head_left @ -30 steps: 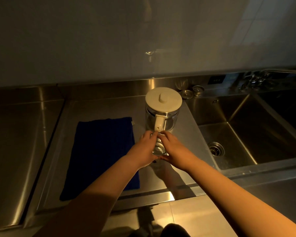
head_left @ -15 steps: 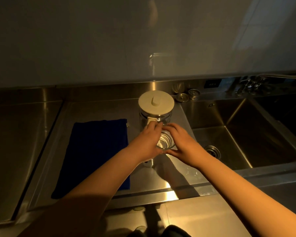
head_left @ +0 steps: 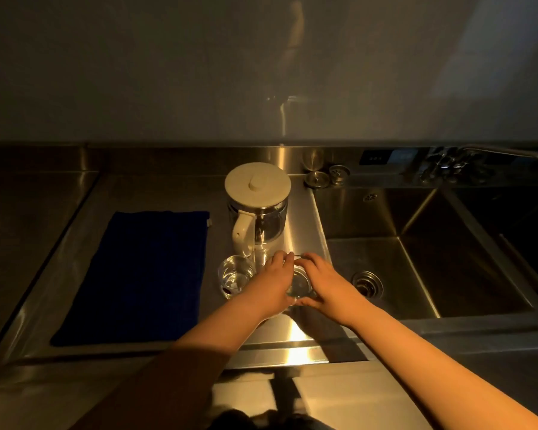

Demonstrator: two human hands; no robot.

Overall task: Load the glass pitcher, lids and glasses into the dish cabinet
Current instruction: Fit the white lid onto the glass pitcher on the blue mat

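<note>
A glass pitcher (head_left: 263,225) with a cream lid (head_left: 257,185) and cream handle stands on the steel counter. In front of it my left hand (head_left: 272,283) and my right hand (head_left: 325,285) are cupped around a clear drinking glass (head_left: 299,283) from both sides, fingers curled on its rim and wall. A second clear glass (head_left: 234,276) stands free just left of my left hand, near the pitcher's handle. The held glass's base is hidden by my hands.
A dark blue cloth (head_left: 140,274) lies flat on the counter to the left. A steel sink basin (head_left: 416,268) with a drain (head_left: 367,282) is on the right, a tap (head_left: 507,159) behind it. Two small metal strainer plugs (head_left: 326,176) sit at the back ledge.
The view has shifted, and a second glass now shows left of my hands. Both hands have stayed around the glass in front of the pitcher, now slightly nearer me.
</note>
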